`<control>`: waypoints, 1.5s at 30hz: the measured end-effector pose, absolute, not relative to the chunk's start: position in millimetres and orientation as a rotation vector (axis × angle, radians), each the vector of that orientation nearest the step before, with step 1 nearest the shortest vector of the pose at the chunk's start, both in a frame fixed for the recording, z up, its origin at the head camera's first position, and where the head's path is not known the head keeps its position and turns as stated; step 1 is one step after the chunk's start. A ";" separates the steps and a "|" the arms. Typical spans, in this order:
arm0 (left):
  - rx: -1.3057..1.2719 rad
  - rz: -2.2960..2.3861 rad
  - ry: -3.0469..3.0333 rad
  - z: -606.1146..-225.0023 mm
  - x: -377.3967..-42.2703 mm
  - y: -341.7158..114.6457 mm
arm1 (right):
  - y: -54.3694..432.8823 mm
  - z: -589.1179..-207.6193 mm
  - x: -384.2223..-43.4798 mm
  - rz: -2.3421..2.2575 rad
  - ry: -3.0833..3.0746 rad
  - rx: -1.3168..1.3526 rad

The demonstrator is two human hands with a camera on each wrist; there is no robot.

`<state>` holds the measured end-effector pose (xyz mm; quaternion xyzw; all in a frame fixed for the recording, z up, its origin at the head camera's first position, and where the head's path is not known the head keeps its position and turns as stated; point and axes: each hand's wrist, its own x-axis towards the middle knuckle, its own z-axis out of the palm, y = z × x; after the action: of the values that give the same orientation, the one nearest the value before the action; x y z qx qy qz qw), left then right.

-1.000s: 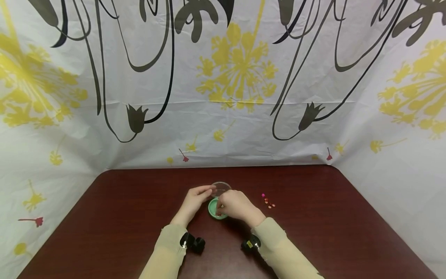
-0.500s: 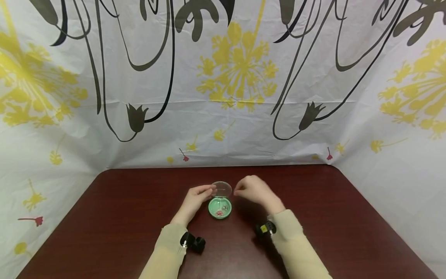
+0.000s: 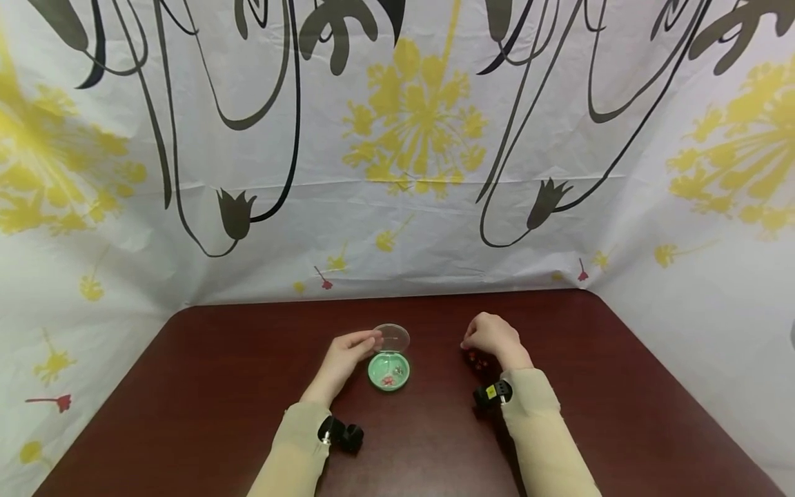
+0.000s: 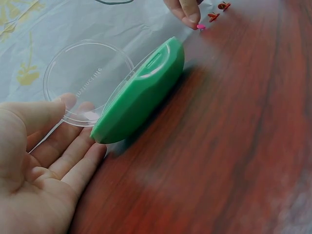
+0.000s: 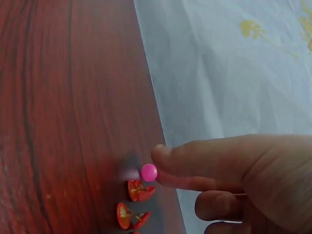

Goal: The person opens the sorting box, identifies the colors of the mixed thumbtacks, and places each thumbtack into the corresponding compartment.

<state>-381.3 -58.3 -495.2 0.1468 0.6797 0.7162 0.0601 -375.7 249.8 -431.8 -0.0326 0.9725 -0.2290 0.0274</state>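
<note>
My left hand [image 3: 340, 359] pinches the clear round lid [image 4: 87, 80] at its edge, thumb on one face and fingers behind. That lid stands up, hinged to a small green round case [image 3: 388, 373]. Red pieces and a pale one lie inside the case in the head view. To the right, my right hand [image 3: 493, 338] is at a pink thumbtack [image 5: 148, 172], thumb and forefinger right beside its head, other fingers curled. Red thumbtacks [image 5: 127, 215] lie next to it on the table, partly hidden by the hand in the head view.
The dark red wooden table [image 3: 248, 386] has its far edge close beyond the hands. A white cloth [image 3: 428, 248] with printed flowers hangs behind and at both sides. Each wrist wears a small black camera.
My right hand has gone from over the green case rightward to the loose thumbtacks, uncovering the case. My left hand keeps its hold on the lid. The head view has shifted slightly.
</note>
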 end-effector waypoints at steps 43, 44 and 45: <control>0.445 2.145 2.066 -493.3 -379.9 -59.5 | 249.7 -439.1 -380.3 -0.729 3.037 -0.070; 0.443 2.146 2.064 -493.3 -379.9 -59.6 | 249.2 -439.8 -380.7 -0.727 3.038 -0.066; 0.443 2.144 2.066 -493.3 -380.0 -59.7 | 248.8 -440.5 -381.1 -0.725 3.040 -0.060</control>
<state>-380.0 -59.7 -493.3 0.1468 0.6849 0.7107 0.0655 -381.1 248.8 -440.5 -0.0191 0.9725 -0.2320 0.0080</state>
